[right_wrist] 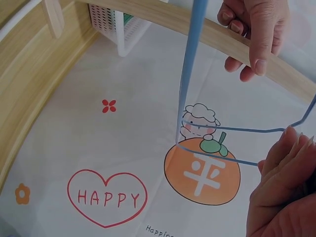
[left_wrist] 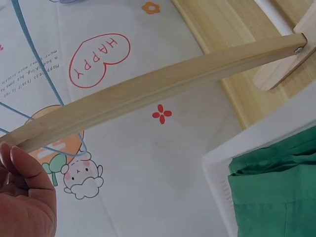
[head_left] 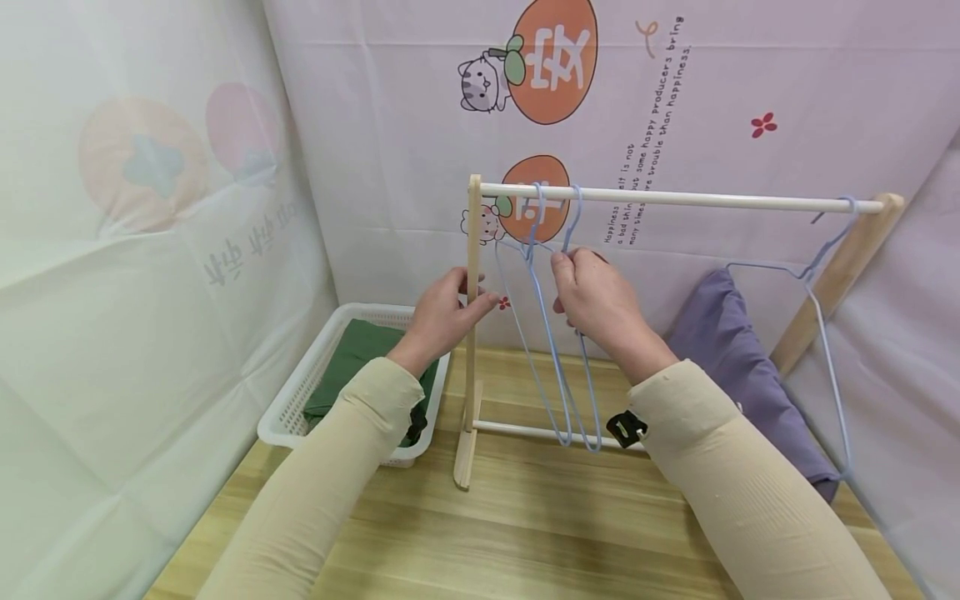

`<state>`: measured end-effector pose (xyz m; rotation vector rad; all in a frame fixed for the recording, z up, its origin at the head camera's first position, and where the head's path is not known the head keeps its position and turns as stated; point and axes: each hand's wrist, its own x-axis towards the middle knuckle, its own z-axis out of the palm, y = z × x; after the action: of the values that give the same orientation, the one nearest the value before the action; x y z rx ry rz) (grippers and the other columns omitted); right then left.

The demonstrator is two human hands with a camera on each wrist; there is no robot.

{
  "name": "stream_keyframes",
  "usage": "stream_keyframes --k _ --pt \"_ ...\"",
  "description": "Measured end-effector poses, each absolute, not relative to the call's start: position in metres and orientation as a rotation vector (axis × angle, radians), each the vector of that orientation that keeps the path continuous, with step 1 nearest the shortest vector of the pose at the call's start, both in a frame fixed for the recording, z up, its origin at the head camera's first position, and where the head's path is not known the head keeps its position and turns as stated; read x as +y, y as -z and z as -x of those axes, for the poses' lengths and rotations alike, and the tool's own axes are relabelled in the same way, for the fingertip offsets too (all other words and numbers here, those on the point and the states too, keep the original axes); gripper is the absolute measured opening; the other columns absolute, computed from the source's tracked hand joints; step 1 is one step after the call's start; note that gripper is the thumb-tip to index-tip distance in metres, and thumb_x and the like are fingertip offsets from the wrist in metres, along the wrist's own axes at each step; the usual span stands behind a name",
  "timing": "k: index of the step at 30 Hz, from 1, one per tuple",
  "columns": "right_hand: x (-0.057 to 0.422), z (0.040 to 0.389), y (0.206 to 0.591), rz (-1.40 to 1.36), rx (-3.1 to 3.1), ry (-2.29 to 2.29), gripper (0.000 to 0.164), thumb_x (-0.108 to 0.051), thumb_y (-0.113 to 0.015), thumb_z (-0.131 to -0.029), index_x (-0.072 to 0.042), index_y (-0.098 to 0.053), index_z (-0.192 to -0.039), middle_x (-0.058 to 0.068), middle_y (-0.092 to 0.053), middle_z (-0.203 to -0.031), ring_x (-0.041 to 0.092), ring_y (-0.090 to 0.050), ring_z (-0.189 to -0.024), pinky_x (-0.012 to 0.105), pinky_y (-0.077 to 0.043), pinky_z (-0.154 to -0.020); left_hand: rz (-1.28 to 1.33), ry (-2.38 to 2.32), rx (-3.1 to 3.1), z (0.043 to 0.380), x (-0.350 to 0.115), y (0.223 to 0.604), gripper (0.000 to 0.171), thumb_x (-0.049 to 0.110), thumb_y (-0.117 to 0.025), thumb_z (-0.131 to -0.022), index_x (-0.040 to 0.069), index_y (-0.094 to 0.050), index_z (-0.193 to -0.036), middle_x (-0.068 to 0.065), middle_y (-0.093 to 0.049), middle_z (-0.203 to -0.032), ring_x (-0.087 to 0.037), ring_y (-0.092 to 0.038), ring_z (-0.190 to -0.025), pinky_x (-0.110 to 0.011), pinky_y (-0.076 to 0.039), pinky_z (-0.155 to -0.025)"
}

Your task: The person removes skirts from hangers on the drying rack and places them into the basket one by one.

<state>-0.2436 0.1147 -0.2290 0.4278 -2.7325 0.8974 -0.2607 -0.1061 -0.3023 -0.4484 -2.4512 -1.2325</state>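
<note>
A wooden garment rack (head_left: 678, 197) stands on the table with light-blue hangers on its white rail. My right hand (head_left: 600, 296) grips the shoulder of one blue hanger (head_left: 588, 392) just below its hook, which is over the rail. Left of it hangs another blue hanger (head_left: 551, 333). My left hand (head_left: 442, 312) is round the rack's left post (head_left: 472, 367), thumb in front and fingers behind. In the right wrist view the left thumb (right_wrist: 261, 49) crosses the post. The left wrist view shows the left fingers (left_wrist: 27, 170) at the post's edge.
A white basket (head_left: 288, 400) with folded green cloth (head_left: 348, 367) sits left of the rack. A third hanger (head_left: 828, 333) hangs at the rail's right end, beside a purple cushion-like cloth item (head_left: 742, 375). Printed white fabric (head_left: 390, 150) walls surround the wooden table (head_left: 525, 525).
</note>
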Motion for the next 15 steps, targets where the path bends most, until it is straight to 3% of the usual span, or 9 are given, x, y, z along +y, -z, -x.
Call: stream_keyframes --k 15 --pt "0.1136 0.2426 0.2287 -0.406 -2.718 -0.924 0.057 -0.052 -0.022 -0.102 -0.008 -0.051 -0.125 0.004 -0.068 -0.083 0.019 -0.062 -0.061 0.036 -0.047 -0.059 0.364 1.171 -2.451 0.2669 -0.0966 0.3077 0.036 0.043 -0.051 -0.099 0.009 -0.053 -0.111 -0.004 -0.057 -0.082 -0.020 -0.052 -0.068 -0.033 -0.047 -0.059"
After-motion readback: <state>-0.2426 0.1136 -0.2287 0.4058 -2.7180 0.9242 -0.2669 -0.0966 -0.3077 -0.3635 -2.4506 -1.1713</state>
